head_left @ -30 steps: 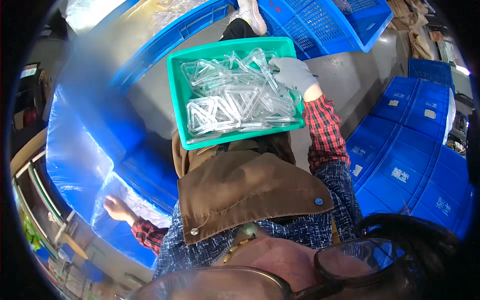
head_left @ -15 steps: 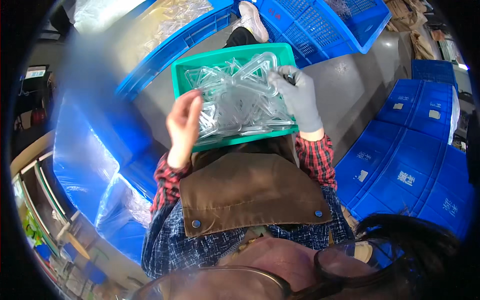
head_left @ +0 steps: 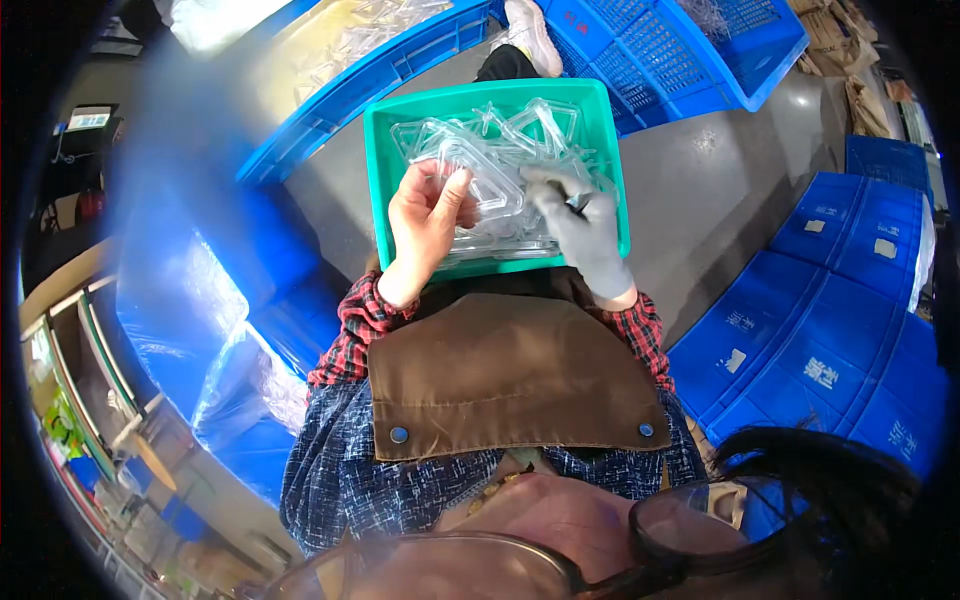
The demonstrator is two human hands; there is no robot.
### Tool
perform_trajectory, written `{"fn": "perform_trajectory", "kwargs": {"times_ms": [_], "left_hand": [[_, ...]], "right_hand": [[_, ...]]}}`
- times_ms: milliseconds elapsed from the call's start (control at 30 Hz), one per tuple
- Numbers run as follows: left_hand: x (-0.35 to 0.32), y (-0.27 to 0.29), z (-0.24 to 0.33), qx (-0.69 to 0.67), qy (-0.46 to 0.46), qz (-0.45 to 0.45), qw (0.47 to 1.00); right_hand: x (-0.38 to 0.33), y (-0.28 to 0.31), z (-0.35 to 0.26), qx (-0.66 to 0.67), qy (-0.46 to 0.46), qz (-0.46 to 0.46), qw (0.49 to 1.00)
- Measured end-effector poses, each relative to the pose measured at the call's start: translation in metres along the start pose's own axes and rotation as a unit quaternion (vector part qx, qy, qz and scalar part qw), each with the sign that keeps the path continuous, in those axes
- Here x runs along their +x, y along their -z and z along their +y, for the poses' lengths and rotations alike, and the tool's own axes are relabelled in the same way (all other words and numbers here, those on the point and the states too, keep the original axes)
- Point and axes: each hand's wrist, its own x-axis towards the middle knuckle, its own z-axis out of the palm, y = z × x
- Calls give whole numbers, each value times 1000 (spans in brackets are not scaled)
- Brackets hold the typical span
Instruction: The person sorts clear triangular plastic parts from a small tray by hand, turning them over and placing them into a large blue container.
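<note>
My bare left hand (head_left: 432,208) is closed on a clear plastic triangular frame (head_left: 482,178) with rounded corners, pinched at its left side between thumb and fingers. Close to the frame's right side is my right hand (head_left: 578,222), in a grey glove, its fingers curled. A small dark thing shows between those fingers; its kind is too small to make out. Beneath both hands sits a green plastic bin (head_left: 382,190), holding a heap of similar clear plastic pieces (head_left: 545,122).
Blue crates stand beyond the bin, one with clear pieces (head_left: 370,97) at the far left and a latticed crate (head_left: 640,60) at the far right. Blue folded panels (head_left: 800,290) lie to the right, plastic-wrapped blue stacks (head_left: 190,310) to the left. A shoe (head_left: 532,40) shows between the crates.
The clear triangular frame has passed from my right hand to my left, which has moved right and closed on it. My right hand has shifted slightly down and left.
</note>
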Motion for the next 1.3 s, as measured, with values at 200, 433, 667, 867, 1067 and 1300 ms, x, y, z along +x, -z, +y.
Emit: {"fn": "perform_trajectory", "kwargs": {"times_ms": [200, 433, 667, 867, 1067, 1300], "left_hand": [[-3, 1, -3, 4, -44, -2, 999], [-1, 6, -3, 5, -40, -18, 999], [-11, -8, -2, -330, 120, 31, 936], [-11, 4, 7, -145, 43, -11, 988], [-17, 3, 8, -71, 109, -29, 991], [-16, 4, 5, -60, 129, -48, 989]], "right_hand": [[-7, -16, 4, 28, 4, 4, 1000], [-5, -17, 0, 107, -31, -20, 994], [-13, -34, -4, -110, 42, -108, 987], [-7, -16, -7, 15, 124, -82, 989], [-5, -6, -5, -89, 239, -82, 964], [-6, -8, 5, -106, 258, -57, 959]]}}
